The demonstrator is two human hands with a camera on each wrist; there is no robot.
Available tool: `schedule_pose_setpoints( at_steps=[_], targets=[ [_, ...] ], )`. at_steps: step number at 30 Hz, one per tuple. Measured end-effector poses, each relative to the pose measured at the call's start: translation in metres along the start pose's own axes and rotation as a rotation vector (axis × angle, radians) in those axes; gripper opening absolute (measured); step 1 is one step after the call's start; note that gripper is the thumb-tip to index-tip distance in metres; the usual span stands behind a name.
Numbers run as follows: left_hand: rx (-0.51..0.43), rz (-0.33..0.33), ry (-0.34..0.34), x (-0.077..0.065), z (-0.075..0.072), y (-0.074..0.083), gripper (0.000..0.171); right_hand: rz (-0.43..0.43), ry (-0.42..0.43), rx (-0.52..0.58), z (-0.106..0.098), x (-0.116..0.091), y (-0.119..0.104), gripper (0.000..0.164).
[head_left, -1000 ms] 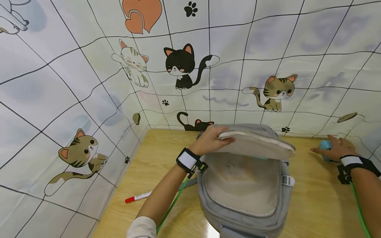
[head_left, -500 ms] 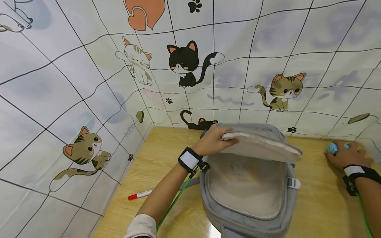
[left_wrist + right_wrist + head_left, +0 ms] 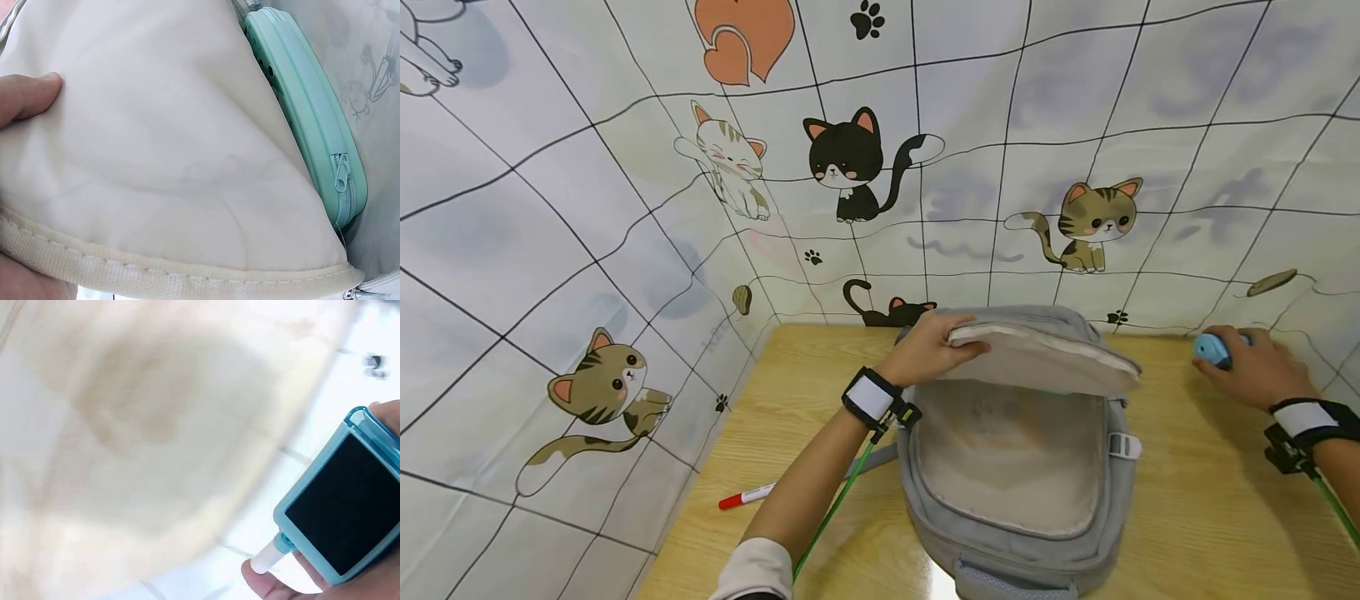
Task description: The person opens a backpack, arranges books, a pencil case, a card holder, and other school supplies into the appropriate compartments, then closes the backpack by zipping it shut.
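A grey backpack (image 3: 1116, 517) lies on the table with its front flap (image 3: 1045, 358) raised. My left hand (image 3: 928, 350) pinches the flap's pale edge, thumb on the lining. Behind the flap, the left wrist view shows a mint-green zippered case (image 3: 312, 119) inside the bag. At the far right, my right hand (image 3: 1262, 367) grips a light-blue pencil sharpener (image 3: 1213, 350), seemingly a hand-crank one, just above the table. In the right wrist view the sharpener (image 3: 347, 500) shows a black flat face and a white knob, with fingers around its side.
A white marker with a red cap (image 3: 745, 497) lies left of the bag, partly behind the left forearm. The wooden table (image 3: 1195, 517) meets a cat-patterned cloth wall (image 3: 970, 192) at the back and left.
My right hand has closed around the pencil sharpener and lifted it slightly off the table. My left hand keeps holding the flap up. The head view has shifted a little.
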State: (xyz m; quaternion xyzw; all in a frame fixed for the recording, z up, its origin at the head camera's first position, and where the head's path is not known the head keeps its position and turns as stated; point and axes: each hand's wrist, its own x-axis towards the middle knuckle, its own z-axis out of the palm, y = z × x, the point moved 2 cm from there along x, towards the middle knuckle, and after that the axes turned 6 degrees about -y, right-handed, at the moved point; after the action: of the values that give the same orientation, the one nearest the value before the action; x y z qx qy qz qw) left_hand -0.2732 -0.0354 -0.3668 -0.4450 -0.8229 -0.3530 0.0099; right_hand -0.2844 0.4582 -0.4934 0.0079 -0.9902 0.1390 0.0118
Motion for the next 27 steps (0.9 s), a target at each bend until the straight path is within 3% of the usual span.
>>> schedule_pose_setpoints(
  at_steps=[9, 18, 22, 25, 27],
  targets=[
    [-0.025, -0.031, -0.022, 0.000, -0.001, -0.001, 0.012, -0.305, 0.169, 0.008, -0.076, -0.026, -0.089, 0.055],
    [-0.017, -0.045, -0.017, 0.001, -0.004, -0.001, 0.017, -0.599, 0.279, 0.071, -0.150, -0.099, -0.214, 0.062],
    [-0.019, -0.043, -0.024, 0.002, -0.003, -0.001, 0.022, -0.818, 0.319, 0.056, -0.156, -0.141, -0.264, 0.049],
    [-0.024, -0.037, -0.018, 0.003, -0.001, -0.002, 0.024, -0.969, 0.292, 0.029, -0.138, -0.165, -0.292, 0.055],
    [-0.027, -0.038, -0.014, 0.003, -0.001, -0.002, 0.024, -1.029, 0.239, 0.020, -0.118, -0.173, -0.304, 0.049]
  ],
)
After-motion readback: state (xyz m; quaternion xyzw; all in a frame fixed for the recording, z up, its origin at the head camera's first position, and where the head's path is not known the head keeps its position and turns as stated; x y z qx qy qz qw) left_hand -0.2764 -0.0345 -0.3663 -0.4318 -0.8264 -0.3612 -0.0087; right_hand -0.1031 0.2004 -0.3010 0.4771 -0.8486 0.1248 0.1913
